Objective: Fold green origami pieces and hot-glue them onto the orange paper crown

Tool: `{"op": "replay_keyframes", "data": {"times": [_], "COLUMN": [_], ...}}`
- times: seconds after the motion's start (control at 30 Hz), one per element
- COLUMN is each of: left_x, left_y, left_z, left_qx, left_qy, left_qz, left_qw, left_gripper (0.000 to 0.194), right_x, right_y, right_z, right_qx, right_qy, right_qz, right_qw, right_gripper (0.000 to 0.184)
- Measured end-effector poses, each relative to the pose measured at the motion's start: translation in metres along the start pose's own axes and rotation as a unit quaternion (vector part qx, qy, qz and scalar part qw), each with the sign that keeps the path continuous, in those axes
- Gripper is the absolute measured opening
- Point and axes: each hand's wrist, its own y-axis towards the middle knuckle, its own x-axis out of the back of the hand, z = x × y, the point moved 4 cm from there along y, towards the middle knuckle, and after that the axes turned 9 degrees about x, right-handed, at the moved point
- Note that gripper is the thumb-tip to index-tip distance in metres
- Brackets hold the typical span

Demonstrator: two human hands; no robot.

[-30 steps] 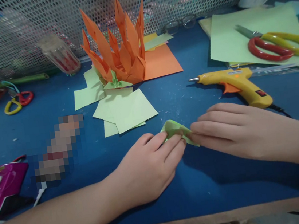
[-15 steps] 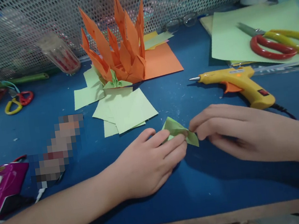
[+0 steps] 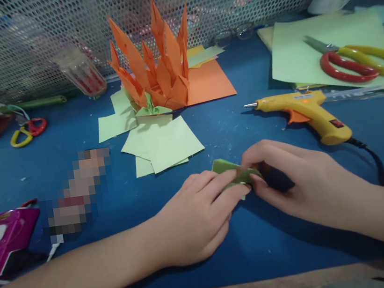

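Note:
A small folded piece of green paper (image 3: 225,165) lies on the blue tabletop between my hands, partly covered by fingers. My left hand (image 3: 201,211) presses its fingers down on the paper from the left. On the right side, my right hand (image 3: 284,172) pinches the paper's edge between thumb and forefinger. Beyond them is a loose pile of light green paper squares (image 3: 174,141). Behind the pile stands an orange folded-paper form (image 3: 157,73) with tall pointed petals, and a small green folded piece (image 3: 151,106) sits at its front.
A yellow glue gun (image 3: 300,106) lies to the right, its cord running behind my right hand. Scissors (image 3: 354,59) rest on green sheets (image 3: 289,51). On the left are small scissors (image 3: 29,130), a tilted jar (image 3: 84,75), a magenta item (image 3: 19,233) and a blurred-out object (image 3: 78,192).
My right hand has gone from flat fingers on the paper to a thumb-and-forefinger pinch at its right side. The paper's right part has been folded up. The view has shifted slightly.

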Motion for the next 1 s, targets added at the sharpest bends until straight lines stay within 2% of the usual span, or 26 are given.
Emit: {"op": "replay_keyframes", "data": {"times": [0.1,0.17,0.33,0.4,0.53,0.6,0.7,0.87,1.0], "left_x": [0.004,0.006,0.011,0.014,0.017,0.016,0.014,0.013,0.011], "left_y": [0.000,-0.001,-0.001,-0.001,0.003,0.006,0.009,0.008,0.005], "left_z": [-0.003,-0.006,-0.004,-0.001,0.007,0.011,0.014,0.013,0.010], "left_qx": [-0.023,-0.035,-0.023,-0.013,-0.001,0.006,0.019,0.008,-0.012], "left_qy": [-0.041,-0.030,0.023,0.052,0.170,0.213,0.219,0.227,0.255], "left_qz": [-0.042,-0.061,-0.108,-0.136,-0.184,-0.189,-0.176,-0.172,-0.179], "left_qw": [0.998,0.997,0.994,0.989,0.968,0.959,0.959,0.959,0.950], "left_gripper": [0.030,0.026,0.023,0.023,0.028,0.031,0.030,0.032,0.034], "right_x": [0.004,0.007,0.001,-0.001,-0.002,-0.003,-0.004,-0.005,-0.006], "right_y": [-0.001,-0.002,-0.003,-0.004,-0.005,-0.006,-0.006,-0.002,-0.001], "right_z": [0.000,-0.001,-0.003,0.000,0.011,0.017,0.023,0.027,0.031], "right_qx": [0.031,0.048,0.081,0.096,0.130,0.158,0.188,0.189,0.176], "right_qy": [-0.052,-0.100,-0.131,-0.147,-0.203,-0.237,-0.262,-0.266,-0.285], "right_qz": [-0.031,-0.050,-0.006,0.003,-0.025,-0.025,-0.009,0.035,0.039], "right_qw": [0.998,0.993,0.988,0.984,0.970,0.958,0.946,0.945,0.942], "right_gripper": [0.013,0.011,0.015,0.018,0.024,0.028,0.031,0.031,0.034]}}
